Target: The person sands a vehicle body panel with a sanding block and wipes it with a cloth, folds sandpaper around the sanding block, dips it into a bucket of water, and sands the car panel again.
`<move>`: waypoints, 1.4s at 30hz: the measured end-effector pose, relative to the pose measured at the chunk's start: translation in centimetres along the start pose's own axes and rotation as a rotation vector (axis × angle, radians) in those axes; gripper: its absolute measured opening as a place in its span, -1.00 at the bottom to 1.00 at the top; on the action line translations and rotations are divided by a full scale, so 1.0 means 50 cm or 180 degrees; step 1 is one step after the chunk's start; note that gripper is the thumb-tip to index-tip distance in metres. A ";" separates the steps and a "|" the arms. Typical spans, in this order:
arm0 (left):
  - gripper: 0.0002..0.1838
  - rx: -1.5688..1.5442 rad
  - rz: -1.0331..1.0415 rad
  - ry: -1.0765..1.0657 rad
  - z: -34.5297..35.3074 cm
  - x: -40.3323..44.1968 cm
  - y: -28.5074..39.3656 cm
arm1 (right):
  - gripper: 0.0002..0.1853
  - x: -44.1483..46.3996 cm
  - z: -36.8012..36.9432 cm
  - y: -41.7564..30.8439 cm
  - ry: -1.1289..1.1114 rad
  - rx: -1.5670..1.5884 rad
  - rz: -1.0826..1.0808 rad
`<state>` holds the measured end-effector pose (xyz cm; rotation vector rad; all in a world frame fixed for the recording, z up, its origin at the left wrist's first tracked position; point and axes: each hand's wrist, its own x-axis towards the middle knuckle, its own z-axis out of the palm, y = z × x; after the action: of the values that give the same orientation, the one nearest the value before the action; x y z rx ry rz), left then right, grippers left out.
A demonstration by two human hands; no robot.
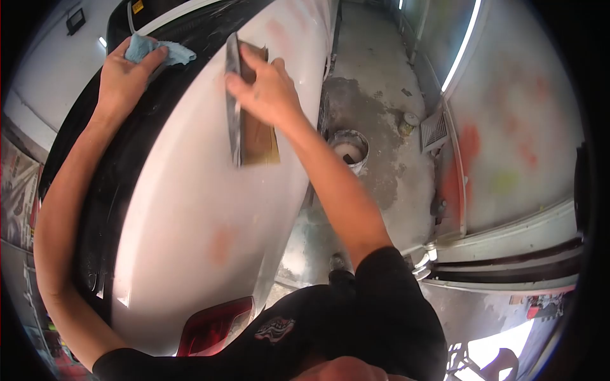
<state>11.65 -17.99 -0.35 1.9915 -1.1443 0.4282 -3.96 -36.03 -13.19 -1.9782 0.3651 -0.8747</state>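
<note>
My left hand [122,79] is closed around a crumpled light blue cloth [180,54], above the black area beside the car's white panel. My right hand [272,95] grips a long sanding block [259,143], with a brown, yellowish face and a dark grey strip along its left side. The block lies lengthwise against the white car panel [184,171]. Faint reddish patches mark the panel, one of them [221,244] below the block. Part of my right hand's grip is hidden behind the hand itself.
A red tail light [216,325] sits at the panel's near end. On the wet, stained floor [375,76] right of the car stand a bucket [360,166] of cloudy liquid and a small can [408,124]. A paint-marked wall [515,127] rises at right.
</note>
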 end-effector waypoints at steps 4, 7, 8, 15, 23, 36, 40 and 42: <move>-0.62 0.0050 0.0000 0.0013 -0.005 -0.005 0.005 | -0.16 -0.005 0.013 0.008 0.0139 -0.0119 -0.0247; -0.62 -0.0069 0.0028 -0.0038 -0.003 0.008 -0.007 | -0.15 -0.125 0.047 -0.031 0.0457 -0.0480 -0.1194; -0.62 -0.0103 0.0025 -0.0094 -0.006 0.003 -0.012 | -0.15 -0.101 0.025 -0.026 0.0136 -0.0315 -0.0693; -0.62 0.0278 -0.0064 -0.0002 -0.001 -0.004 0.028 | -0.12 0.010 0.003 0.013 0.0168 -0.0349 0.0042; -0.64 0.0011 -0.0092 -0.0008 0.000 -0.012 0.024 | -0.12 0.117 -0.018 0.017 0.0130 -0.0144 0.0303; -0.66 0.0107 0.0001 0.0020 0.002 0.005 -0.002 | -0.11 0.104 0.002 0.022 0.0042 -0.0499 -0.0164; -0.67 -0.0178 -0.0204 -0.0032 0.001 0.003 -0.008 | -0.13 0.031 -0.001 -0.005 0.0090 -0.0294 0.0025; -0.66 0.0005 0.0003 -0.0049 0.001 -0.006 0.010 | -0.13 0.128 -0.011 0.043 0.0276 -0.0142 0.0290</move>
<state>11.06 -18.02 -0.35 1.9987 -1.1549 0.4151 0.34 -41.14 -12.00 -1.9524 0.5249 -0.9028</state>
